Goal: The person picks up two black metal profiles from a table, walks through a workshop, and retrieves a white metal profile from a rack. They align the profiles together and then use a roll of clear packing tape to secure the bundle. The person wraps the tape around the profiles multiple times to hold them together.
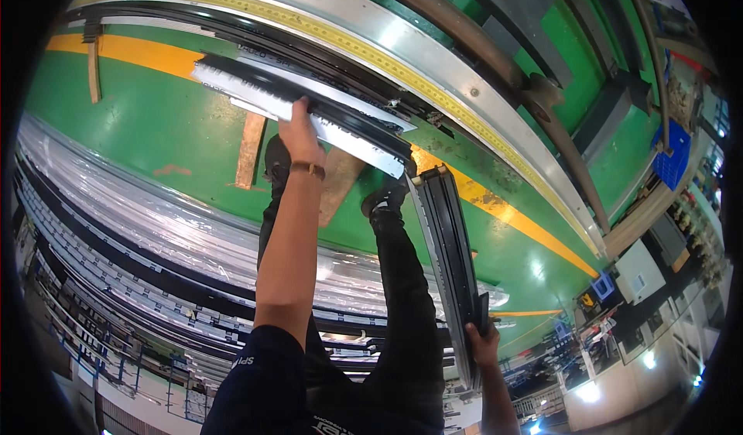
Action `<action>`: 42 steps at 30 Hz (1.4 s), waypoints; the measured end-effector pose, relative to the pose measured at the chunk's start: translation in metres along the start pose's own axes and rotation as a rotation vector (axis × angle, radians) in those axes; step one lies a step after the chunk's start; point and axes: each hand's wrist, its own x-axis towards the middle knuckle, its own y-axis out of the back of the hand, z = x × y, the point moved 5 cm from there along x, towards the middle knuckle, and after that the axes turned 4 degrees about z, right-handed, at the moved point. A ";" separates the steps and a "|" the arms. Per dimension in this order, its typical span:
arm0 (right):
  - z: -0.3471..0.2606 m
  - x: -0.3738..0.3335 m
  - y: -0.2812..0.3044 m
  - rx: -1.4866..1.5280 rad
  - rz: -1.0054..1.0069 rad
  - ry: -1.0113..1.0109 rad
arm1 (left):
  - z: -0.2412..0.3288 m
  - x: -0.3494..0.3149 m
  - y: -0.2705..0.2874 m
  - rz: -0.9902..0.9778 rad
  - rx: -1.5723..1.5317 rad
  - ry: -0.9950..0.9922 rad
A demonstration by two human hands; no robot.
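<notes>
Just on the near side of the yellow measuring scale [371, 51], the left hand [300, 131] is clamped on a film-covered black profile [340, 135]. Farther from that scale, the right hand [484, 345] grips the lower part of a second black profile [452, 261], whose upper end lies beside the other piece. With the hands apart, the pieces seem brought to a corner, but whether joining is done or left cannot be told.

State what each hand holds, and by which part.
Left hand: white-and-black profile, around mid-length. Right hand: black profile, near its bottom end in view.
</notes>
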 end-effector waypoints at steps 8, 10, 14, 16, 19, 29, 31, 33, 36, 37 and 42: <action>-0.036 0.031 -0.004 -0.161 -0.142 0.079 | 0.111 -0.009 0.106 0.176 0.029 -0.055; -0.056 0.045 -0.022 -0.145 -0.173 0.155 | 0.139 -0.010 0.139 0.253 0.054 -0.094; -0.138 0.088 -0.077 -0.230 -0.234 0.255 | 0.195 0.012 0.221 0.411 0.066 -0.270; -0.179 0.116 -0.117 -0.377 -0.180 0.357 | 0.213 0.012 0.260 0.532 0.153 -0.180; -0.252 0.157 -0.185 -0.443 -0.088 0.591 | 0.232 0.004 0.298 0.564 0.124 -0.184; -0.397 0.238 -0.356 -0.517 0.063 0.812 | 0.226 -0.051 0.329 0.453 0.143 -0.042; -0.403 0.240 -0.368 -0.520 0.062 0.818 | 0.222 -0.056 0.312 0.374 0.127 -0.042; -0.405 0.236 -0.373 -0.537 0.074 0.818 | 0.235 -0.066 0.279 0.261 0.076 -0.032; -0.406 0.220 -0.353 -0.446 0.138 0.905 | 0.225 -0.065 0.273 0.099 0.112 0.093; -0.412 0.205 -0.347 -0.396 0.145 0.943 | 0.229 -0.068 0.268 0.063 0.116 0.134; -0.426 0.119 -0.269 -0.331 0.093 0.874 | 0.259 -0.099 0.209 -0.202 0.011 0.181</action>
